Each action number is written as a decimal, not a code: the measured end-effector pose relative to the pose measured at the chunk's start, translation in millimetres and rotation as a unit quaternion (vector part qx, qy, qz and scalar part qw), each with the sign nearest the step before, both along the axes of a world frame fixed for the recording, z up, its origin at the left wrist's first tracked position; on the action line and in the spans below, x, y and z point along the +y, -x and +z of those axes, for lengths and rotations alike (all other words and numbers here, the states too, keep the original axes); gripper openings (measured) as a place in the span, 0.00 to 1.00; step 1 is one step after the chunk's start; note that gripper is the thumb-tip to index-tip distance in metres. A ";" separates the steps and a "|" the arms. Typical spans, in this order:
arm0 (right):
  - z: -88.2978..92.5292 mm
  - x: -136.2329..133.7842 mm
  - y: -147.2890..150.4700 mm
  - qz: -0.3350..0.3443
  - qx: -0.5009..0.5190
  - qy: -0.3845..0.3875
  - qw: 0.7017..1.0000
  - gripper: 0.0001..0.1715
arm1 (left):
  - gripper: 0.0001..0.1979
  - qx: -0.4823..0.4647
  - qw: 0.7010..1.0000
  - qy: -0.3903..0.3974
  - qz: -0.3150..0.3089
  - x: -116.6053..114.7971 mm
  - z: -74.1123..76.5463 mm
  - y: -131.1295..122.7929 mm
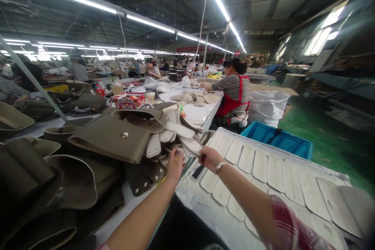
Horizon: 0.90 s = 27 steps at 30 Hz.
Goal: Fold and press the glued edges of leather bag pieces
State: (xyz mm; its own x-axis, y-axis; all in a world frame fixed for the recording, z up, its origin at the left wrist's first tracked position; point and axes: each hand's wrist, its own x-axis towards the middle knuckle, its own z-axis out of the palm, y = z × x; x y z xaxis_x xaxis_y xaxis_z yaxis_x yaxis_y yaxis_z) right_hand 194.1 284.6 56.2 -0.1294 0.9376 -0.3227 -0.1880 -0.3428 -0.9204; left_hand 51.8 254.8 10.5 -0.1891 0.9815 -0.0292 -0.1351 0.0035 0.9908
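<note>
My right hand (210, 158) pinches the tip of a pale, round-ended leather piece (190, 145) at the right end of a loose pile. Close by on the left, my left hand (175, 164) has its fingers curled by the pile's front edge; what they hold, if anything, I cannot make out. More pale pieces with small holes (154, 146) lie heaped beneath the hands and behind them. Against the pile leans an olive-brown bag body (113, 136) with a metal clasp. Below it, a dark flap with light metal bits (146, 177) rests near my left wrist.
Rows of pale rounded panels (275, 172) cover a white-draped board at the right. A blue crate (281, 140) stands behind it. Several olive bag bodies (73, 181) crowd the left. A co-worker in a red apron (236, 90) sits farther along the table by a white sack (265, 105).
</note>
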 end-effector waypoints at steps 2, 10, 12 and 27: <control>-8.7 -34.1 -8.2 0.045 0.020 0.015 0.999 0.18 | 0.23 -0.081 0.995 0.038 -0.034 -15.3 -3.4 -10.6; -4.0 -146.4 -37.8 0.205 -0.040 -0.085 0.974 0.37 | 0.31 -0.289 0.943 0.072 -0.146 -105.4 18.0 -4.5; 6.9 -166.6 -42.4 0.259 -0.007 -0.078 0.963 0.37 | 0.37 -0.371 0.908 0.046 -0.192 -139.0 25.5 1.3; 4.0 -220.7 -25.8 0.192 -0.439 -0.297 0.826 0.12 | 0.25 -0.286 0.955 0.041 -0.061 -209.6 31.4 -7.2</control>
